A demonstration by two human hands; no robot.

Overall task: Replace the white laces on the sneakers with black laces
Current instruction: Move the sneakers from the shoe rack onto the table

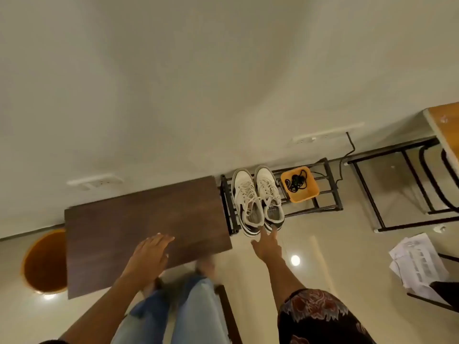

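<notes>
A pair of white sneakers with black trim and white laces, the left one (246,199) and the right one (270,197), stands on top of a black metal rack (327,184). Beside them on the rack sits a small orange tray (309,194) holding a tangle of black laces (296,182). My right hand (267,245) stretches out with straight fingers, its fingertips at the heels of the sneakers. My left hand (152,252) hovers flat over the dark wooden table (139,227), fingers straight, holding nothing.
An orange round bin (42,261) stands on the floor left of the table. A desk (444,130) with a black frame is at the right, and papers (417,261) lie at the right on a dark surface. My legs in jeans (178,306) are below.
</notes>
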